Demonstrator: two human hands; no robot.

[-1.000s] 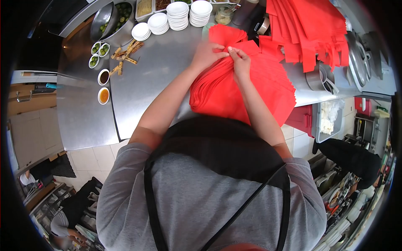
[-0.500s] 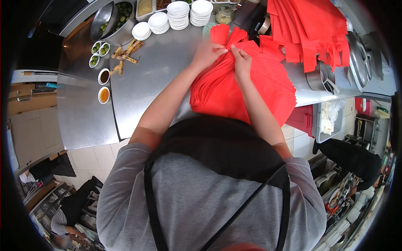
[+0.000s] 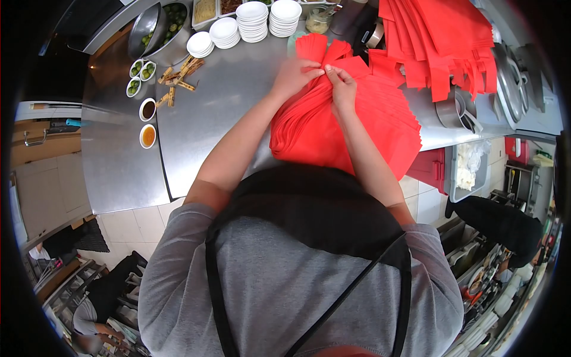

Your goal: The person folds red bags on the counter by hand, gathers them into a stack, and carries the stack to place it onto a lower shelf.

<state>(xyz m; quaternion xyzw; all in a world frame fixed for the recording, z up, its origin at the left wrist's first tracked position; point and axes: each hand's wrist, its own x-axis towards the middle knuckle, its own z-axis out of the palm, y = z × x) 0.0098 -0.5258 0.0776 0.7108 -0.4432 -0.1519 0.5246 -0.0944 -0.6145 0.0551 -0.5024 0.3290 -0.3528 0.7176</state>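
A thick bundle of red cloth-like bags (image 3: 369,128) lies fanned out on the steel counter in front of my body, its strap-like handles pointing away from me. My left hand (image 3: 295,78) is at the upper left of the bundle, with thumb and fingertips pinching the red material near the handles. Close beside it, my right hand (image 3: 342,85) pinches the same spot from the right. The fingertips of both hands almost meet. How many layers they grip cannot be made out.
More red bags (image 3: 437,35) are heaped at the back right, near a metal pot (image 3: 452,112). Stacked white saucers (image 3: 252,21) line the back. Clothespins (image 3: 178,77), sauce cups (image 3: 147,135) and cups of green fruit (image 3: 134,87) sit left. Co-workers (image 3: 499,226) (image 3: 110,291) are behind me.
Both hands stay at nearly the same spot on the red bags. The right hand's fingers have shifted slightly. The co-worker on the right has moved a little.
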